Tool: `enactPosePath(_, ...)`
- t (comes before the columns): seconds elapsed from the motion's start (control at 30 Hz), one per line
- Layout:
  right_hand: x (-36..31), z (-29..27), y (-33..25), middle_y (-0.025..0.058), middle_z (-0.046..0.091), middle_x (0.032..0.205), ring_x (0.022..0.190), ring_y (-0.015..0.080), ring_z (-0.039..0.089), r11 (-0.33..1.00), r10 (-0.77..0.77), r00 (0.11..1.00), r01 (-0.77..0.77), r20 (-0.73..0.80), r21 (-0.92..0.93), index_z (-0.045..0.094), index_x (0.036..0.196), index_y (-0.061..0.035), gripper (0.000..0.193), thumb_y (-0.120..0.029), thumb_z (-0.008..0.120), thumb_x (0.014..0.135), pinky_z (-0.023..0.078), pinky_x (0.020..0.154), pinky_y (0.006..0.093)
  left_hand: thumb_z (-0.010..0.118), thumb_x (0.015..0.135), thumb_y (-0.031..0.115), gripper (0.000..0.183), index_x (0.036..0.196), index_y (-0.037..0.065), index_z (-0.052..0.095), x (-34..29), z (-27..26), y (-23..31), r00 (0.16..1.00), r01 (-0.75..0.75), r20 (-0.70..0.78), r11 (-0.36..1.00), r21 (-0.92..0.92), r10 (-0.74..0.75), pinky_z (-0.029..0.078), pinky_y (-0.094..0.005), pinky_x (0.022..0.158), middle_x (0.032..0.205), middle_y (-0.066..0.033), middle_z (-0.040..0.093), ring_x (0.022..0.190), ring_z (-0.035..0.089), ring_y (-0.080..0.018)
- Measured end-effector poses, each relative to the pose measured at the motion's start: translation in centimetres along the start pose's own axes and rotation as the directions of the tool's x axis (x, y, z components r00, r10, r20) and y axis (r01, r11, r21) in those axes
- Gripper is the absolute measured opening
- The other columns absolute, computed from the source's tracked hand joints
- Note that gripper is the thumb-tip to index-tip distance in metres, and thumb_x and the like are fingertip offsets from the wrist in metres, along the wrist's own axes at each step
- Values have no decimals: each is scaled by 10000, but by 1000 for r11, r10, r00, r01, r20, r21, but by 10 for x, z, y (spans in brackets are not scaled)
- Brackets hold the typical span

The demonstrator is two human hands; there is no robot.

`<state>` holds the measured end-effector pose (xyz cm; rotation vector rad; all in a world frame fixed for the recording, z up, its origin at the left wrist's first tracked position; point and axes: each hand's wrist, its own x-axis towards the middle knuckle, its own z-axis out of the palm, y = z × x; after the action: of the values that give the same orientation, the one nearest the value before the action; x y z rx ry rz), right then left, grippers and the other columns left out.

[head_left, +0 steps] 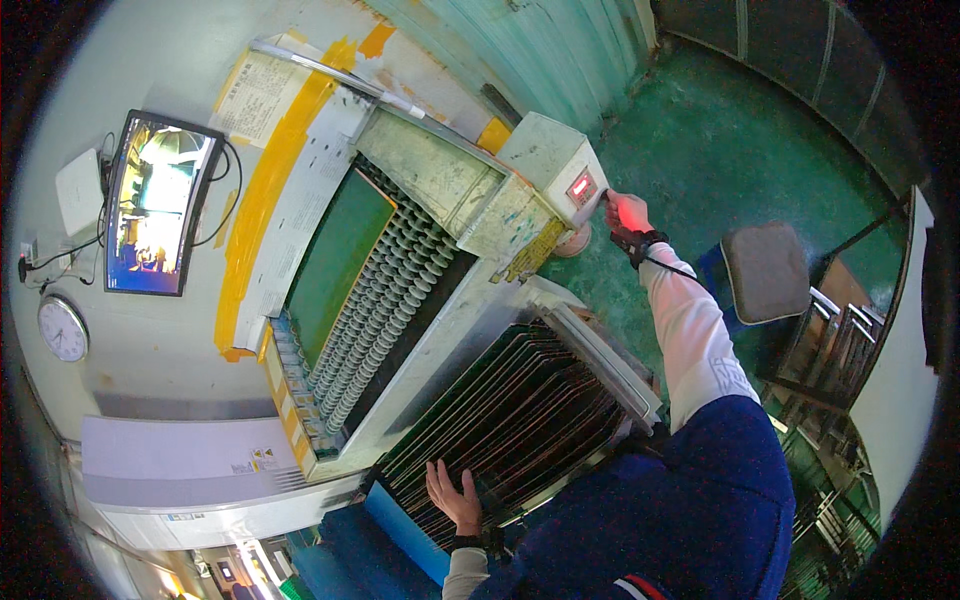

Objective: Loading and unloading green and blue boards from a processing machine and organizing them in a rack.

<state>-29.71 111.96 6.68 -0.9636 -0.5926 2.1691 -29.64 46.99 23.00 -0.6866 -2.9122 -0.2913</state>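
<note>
Red light tints our right grip (pixel 628 212), which reaches the front of the pale metal control box (pixel 545 158) at the lower right corner of its small display (pixel 581 187). The fingertips are partly hidden there, so we cannot tell whether they hold, pinch or merely touch something. Around that wrist we wear a black wristband (pixel 638 244) with a dark cord running along our white sleeve (pixel 688 325).

Our left grip (pixel 456 500) is wide and holds nothing we can see, its fingers spread beside the rack of dark thin panels (pixel 500 415), which stand on edge in close rows. Just beside that wrist leans a blue board (pixel 408 532).

Beyond the rack lies the roller conveyor (pixel 385 318), its rows of pale discs slanting across our view, with a flat green panel (pixel 345 268) resting along its far side. The control box sits at the conveyor's upper right end.

Farther out, we see a stool with a grey-brown cushion (pixel 766 272) on the green floor (pixel 690 130) to our right. On our left, a monitor (pixel 162 205) and a round clock (pixel 63 328) hang on the pale wall.
</note>
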Motion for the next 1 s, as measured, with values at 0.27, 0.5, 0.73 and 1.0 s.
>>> enactPosePath(0.27,-5,3,-4,-50,444,642,494,63,398,1000,22,1000,-22,-5,3,611,946,-4,164,-163,625,981,313,431,225,640,936,347,601,1436,52,486,-1,2,-2,1000,-9,-5,1000,12,9,259,-529,1158,1545,-183,387,1391,359,-416)
enactPosePath(0.5,0,3,-6,-55,441,644,493,60,399,1000,7,997,-8,-76,-19,605,930,-8,146,-146,631,972,313,432,227,642,934,352,603,1434,51,489,3,3,-4,999,-33,-17,999,2,33,260,-529,1158,1547,-178,388,1389,364,-410)
enactPosePath(0.73,-9,5,-11,-54,441,649,511,67,407,998,33,999,-32,-7,55,606,924,-15,137,-141,645,961,320,445,247,640,935,361,599,1425,48,497,2,3,-3,999,-29,-21,999,14,30,270,-525,1156,1533,-187,403,1373,379,-420)
enactPosePath(1.0,-8,3,-10,-47,455,664,520,76,407,998,20,1000,-19,-6,51,621,945,-13,142,-151,655,956,328,459,249,653,926,356,604,1419,42,504,3,3,-3,998,-43,-39,999,21,44,271,-523,1160,1525,-195,410,1375,384,-417)
